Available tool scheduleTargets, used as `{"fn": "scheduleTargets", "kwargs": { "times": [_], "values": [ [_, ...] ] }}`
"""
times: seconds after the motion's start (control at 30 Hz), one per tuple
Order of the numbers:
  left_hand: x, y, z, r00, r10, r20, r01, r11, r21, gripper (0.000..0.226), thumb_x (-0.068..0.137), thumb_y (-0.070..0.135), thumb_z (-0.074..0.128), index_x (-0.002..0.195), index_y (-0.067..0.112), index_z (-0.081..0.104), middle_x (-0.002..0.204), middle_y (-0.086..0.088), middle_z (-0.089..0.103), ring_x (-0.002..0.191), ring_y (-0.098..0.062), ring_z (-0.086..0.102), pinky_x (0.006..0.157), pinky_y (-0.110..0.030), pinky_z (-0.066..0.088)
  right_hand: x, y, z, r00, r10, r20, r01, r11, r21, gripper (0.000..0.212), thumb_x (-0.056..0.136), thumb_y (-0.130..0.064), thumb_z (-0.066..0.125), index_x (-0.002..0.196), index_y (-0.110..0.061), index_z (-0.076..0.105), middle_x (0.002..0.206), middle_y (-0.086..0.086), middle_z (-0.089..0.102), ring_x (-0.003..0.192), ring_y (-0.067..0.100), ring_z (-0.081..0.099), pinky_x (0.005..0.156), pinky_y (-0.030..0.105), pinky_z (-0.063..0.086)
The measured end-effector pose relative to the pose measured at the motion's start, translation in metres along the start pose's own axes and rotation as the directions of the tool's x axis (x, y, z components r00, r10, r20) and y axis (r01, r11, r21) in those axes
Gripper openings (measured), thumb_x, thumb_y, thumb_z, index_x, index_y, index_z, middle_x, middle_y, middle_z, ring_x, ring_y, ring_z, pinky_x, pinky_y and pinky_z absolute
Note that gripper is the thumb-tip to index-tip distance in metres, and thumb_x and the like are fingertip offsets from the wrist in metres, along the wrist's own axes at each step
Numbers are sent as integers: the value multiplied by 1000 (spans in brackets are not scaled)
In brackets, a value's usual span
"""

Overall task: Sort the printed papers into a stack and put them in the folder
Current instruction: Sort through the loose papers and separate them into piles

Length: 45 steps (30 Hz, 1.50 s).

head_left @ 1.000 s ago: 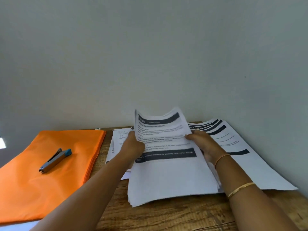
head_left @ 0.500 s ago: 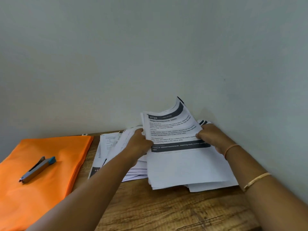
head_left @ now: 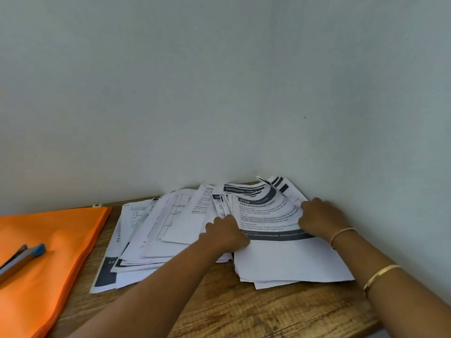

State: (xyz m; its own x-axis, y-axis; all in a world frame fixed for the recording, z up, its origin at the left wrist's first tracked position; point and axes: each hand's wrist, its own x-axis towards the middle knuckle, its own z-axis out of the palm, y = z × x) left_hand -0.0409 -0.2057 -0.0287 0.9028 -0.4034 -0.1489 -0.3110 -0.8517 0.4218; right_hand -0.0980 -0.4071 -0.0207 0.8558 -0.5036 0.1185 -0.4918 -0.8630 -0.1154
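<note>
Orange folder (head_left: 61, 240) and stapler (head_left: 22, 258) cut off at frame left; fingertips hidden under sheets, small print unreadable. On the table (head_left: 244, 313), right of centre, the paper stack (head_left: 288, 259) sits between the hands: left hand (head_left: 224, 234) grips its left edge, right hand (head_left: 319, 218) its right edge. Just left lie loose papers (head_left: 156, 235). Stack lower, flatter than half a second ago

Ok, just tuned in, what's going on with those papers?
A person is gathering printed sheets on the wooden table. The left hand and right hand grip a bundle by its side edges. A looser, fanned pile lies beside it on the left, not yet merged in. The orange folder lies flat at the far left with a stapler on top.
</note>
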Motion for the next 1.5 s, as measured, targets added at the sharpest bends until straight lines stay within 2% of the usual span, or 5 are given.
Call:
{"fn": "scheduleTargets", "kwargs": {
  "times": [0.37, 0.53, 0.73, 1.13, 1.5],
  "values": [
    [10, -8, -5, 997, -65, -29, 30, 749, -661, 64, 85, 13, 67, 136, 11, 29, 122, -7, 50, 96, -18, 51, 80, -28, 47, 9, -3, 11, 997, 25, 75, -29, 998, 50, 33, 90, -20, 41, 120, -12, 49, 126, 13, 52, 116, 33, 50, 96, 33, 42],
    [7, -8, -9, 991, -69, 114, 133, 498, -857, 33, 87, -1, 61, 119, 2, 52, 116, -13, 62, 80, -22, 62, 64, -32, 54, 12, -7, 17, 998, -52, 32, 43, 975, 218, 24, 86, -11, 43, 69, -23, 31, 80, -1, 45, 95, 29, 50, 69, 29, 38],
    [5, -13, -11, 993, -114, -37, 24, 492, -870, 42, 89, -1, 58, 128, 5, 43, 81, 1, 52, 66, -10, 51, 37, -11, 44, 17, -16, 18, 997, -52, -53, 73, 835, 545, 19, 82, -10, 50, 97, -20, 45, 92, 1, 58, 83, 23, 59, 67, 32, 49],
    [-1, -53, -46, 964, -123, -234, -160, 433, -887, 36, 90, 7, 59, 120, 22, 47, 102, 0, 64, 86, -19, 64, 66, -34, 55, 19, -60, 12, 997, -8, -82, 79, 370, 926, 19, 89, -16, 60, 107, -15, 60, 100, -2, 67, 86, 15, 64, 77, 29, 51],
    [-16, -58, -102, 671, 14, -741, -586, 623, -519, 31, 95, 6, 48, 116, 26, 37, 97, 15, 52, 83, -3, 57, 64, -13, 50, 16, -104, -52, 903, -27, -428, 428, 126, 895, 8, 96, -11, 53, 103, -8, 55, 94, -4, 64, 84, 9, 63, 76, 22, 53]
  ]
}}
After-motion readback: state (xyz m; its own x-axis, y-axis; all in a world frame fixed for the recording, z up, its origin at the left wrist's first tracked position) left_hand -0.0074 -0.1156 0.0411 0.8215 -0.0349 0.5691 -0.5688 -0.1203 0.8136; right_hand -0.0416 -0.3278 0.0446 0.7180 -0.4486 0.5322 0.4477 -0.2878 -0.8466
